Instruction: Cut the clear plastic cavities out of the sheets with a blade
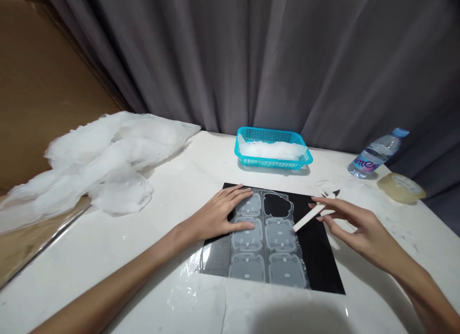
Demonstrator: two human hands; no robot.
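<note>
A clear plastic sheet (pixel 265 257) with frosted, rounded-square shapes in two columns lies on a black board (pixel 319 257). At its upper right, one outlined space shows plain black. My left hand (pixel 219 212) rests on the sheet's upper left, fingers spread and holding nothing. Between the fingers of my right hand (pixel 354 224) is a slim white stick-shaped tool (pixel 308 217). Its white end points down at the sheet's right edge, beside the second-row shape; whether it touches I cannot tell. A dark pointed tip shows at the other end.
A blue plastic basket (pixel 273 162) holding white fluffy material stands behind the board. To the right are a water bottle (pixel 377 154) and a yellowish round container (pixel 400 188). White filmy material (pixel 108 156) is heaped at left, near a large cardboard box (pixel 50 75). A grey curtain (pixel 230 56) hangs behind.
</note>
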